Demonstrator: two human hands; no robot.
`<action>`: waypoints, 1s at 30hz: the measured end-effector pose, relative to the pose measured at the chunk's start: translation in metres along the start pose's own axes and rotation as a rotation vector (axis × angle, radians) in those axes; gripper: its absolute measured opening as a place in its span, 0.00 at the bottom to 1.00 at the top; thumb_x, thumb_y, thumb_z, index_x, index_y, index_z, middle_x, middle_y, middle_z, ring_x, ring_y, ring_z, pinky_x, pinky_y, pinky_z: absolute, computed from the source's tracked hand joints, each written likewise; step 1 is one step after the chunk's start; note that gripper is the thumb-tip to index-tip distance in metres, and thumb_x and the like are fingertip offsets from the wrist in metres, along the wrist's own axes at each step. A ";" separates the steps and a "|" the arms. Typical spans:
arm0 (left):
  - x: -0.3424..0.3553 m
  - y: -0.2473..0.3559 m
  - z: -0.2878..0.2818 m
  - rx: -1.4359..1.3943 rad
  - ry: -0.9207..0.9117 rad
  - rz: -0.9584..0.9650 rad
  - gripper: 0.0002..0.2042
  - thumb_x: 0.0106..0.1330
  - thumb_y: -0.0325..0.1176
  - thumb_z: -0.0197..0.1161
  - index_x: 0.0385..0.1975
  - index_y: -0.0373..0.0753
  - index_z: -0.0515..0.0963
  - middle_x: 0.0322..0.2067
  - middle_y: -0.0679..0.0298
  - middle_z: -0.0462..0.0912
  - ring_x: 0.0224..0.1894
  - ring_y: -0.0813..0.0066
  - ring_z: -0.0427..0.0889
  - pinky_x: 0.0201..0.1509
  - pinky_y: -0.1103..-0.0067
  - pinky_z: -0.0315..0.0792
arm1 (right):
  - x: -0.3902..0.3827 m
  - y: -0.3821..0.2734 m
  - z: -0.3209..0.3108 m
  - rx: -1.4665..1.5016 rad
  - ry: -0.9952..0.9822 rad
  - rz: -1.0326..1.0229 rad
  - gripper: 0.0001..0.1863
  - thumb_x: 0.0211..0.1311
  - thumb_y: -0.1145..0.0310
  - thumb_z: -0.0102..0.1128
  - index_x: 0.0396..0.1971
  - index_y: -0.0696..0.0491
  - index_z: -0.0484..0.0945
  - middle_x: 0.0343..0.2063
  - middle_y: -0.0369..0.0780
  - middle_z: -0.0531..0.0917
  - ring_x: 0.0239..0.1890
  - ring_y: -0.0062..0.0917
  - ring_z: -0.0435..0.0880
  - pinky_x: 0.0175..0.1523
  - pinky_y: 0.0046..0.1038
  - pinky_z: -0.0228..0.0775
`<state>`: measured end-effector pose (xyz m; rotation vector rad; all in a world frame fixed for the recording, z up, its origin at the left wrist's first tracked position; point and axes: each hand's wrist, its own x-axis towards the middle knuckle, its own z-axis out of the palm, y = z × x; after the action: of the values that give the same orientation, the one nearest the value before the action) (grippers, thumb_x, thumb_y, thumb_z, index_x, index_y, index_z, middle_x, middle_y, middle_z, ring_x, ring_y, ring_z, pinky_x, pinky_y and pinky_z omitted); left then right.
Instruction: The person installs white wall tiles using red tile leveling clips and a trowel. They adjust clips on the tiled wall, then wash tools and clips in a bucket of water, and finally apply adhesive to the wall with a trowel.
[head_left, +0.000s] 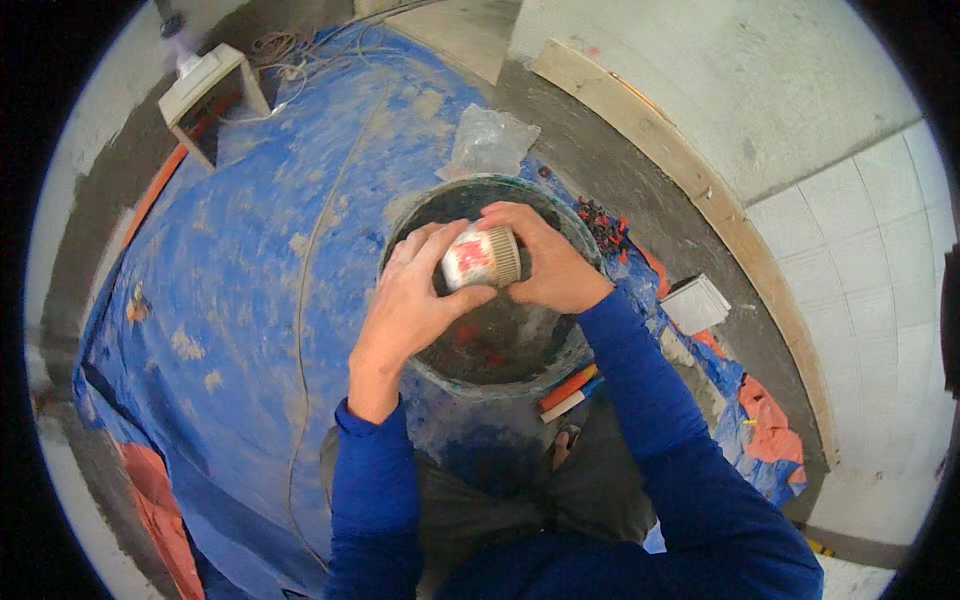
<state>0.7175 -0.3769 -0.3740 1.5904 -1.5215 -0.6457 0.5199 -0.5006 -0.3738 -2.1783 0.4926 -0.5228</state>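
Over a round bucket (470,390) I hold a small white jar (465,262) with red marks on its side. It lies tilted sideways, its ribbed tan lid (503,256) toward the right. My left hand (408,290) is closed around the jar's body, thumb along the near side. Fingers of my right hand (560,262) grip the lid from the right and above. Inside the bucket is dark grey, wet-looking stuff with a few reddish spots; my hands hide part of it.
Blue sheeting (230,260) covers the floor, with a cable (305,300) running across it. A clear plastic bag (490,140) lies beyond the bucket. Small red and black pieces (605,228) and a white stack (696,303), perhaps tiles, lie right. A boxy stand (210,90) is far left.
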 end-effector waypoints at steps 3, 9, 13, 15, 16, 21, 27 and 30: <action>0.000 0.002 0.004 0.161 -0.021 0.051 0.41 0.49 0.37 0.78 0.67 0.39 0.71 0.62 0.52 0.76 0.67 0.51 0.71 0.71 0.65 0.65 | -0.002 -0.009 0.000 -0.047 0.000 -0.042 0.44 0.37 0.84 0.65 0.63 0.50 0.71 0.68 0.45 0.68 0.72 0.41 0.65 0.74 0.36 0.60; 0.007 0.004 0.002 0.041 0.028 0.028 0.38 0.44 0.20 0.71 0.62 0.39 0.72 0.62 0.52 0.75 0.66 0.50 0.71 0.72 0.65 0.64 | -0.015 -0.020 -0.014 -0.110 0.022 -0.135 0.53 0.42 0.81 0.69 0.74 0.45 0.61 0.73 0.47 0.63 0.73 0.43 0.65 0.72 0.39 0.62; 0.007 0.008 0.001 -0.058 0.070 -0.027 0.37 0.45 0.11 0.67 0.61 0.42 0.71 0.67 0.56 0.69 0.68 0.57 0.71 0.65 0.69 0.72 | -0.022 -0.010 -0.017 -0.097 0.026 0.018 0.52 0.48 0.73 0.74 0.76 0.44 0.58 0.68 0.49 0.71 0.67 0.45 0.71 0.70 0.41 0.64; 0.007 0.009 0.006 0.035 0.044 0.002 0.38 0.45 0.12 0.69 0.61 0.43 0.70 0.67 0.57 0.68 0.68 0.60 0.70 0.63 0.69 0.73 | -0.023 -0.004 -0.012 -0.076 0.070 0.058 0.45 0.53 0.66 0.74 0.72 0.45 0.62 0.57 0.49 0.80 0.58 0.46 0.78 0.63 0.43 0.70; 0.007 0.008 0.009 0.085 0.048 0.023 0.37 0.45 0.13 0.70 0.60 0.43 0.70 0.66 0.57 0.68 0.67 0.60 0.70 0.64 0.69 0.72 | -0.023 -0.001 -0.009 -0.033 0.063 0.129 0.43 0.54 0.64 0.74 0.70 0.47 0.65 0.54 0.49 0.82 0.56 0.46 0.79 0.61 0.44 0.71; 0.004 -0.007 -0.022 0.046 0.189 -0.022 0.43 0.45 0.21 0.76 0.66 0.42 0.65 0.64 0.58 0.69 0.67 0.60 0.68 0.69 0.66 0.67 | -0.022 0.018 -0.007 -0.026 0.235 0.098 0.34 0.56 0.58 0.73 0.62 0.50 0.73 0.46 0.48 0.85 0.52 0.43 0.84 0.57 0.41 0.75; -0.022 -0.097 -0.087 -0.242 0.531 -0.246 0.49 0.47 0.28 0.80 0.71 0.41 0.56 0.63 0.55 0.71 0.64 0.61 0.73 0.67 0.65 0.69 | -0.027 0.034 -0.033 -0.056 0.398 0.209 0.31 0.56 0.64 0.74 0.62 0.49 0.76 0.46 0.47 0.86 0.47 0.38 0.87 0.52 0.38 0.78; -0.029 -0.165 -0.062 -0.074 0.233 -0.363 0.43 0.50 0.30 0.78 0.67 0.40 0.60 0.57 0.54 0.78 0.59 0.61 0.78 0.61 0.67 0.74 | -0.033 0.039 -0.046 -0.122 0.397 0.302 0.32 0.56 0.64 0.74 0.62 0.50 0.76 0.45 0.47 0.86 0.46 0.38 0.87 0.52 0.37 0.78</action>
<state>0.8558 -0.3474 -0.4828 1.8319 -1.0382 -0.6769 0.4613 -0.5357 -0.3848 -2.0637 1.0732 -0.7756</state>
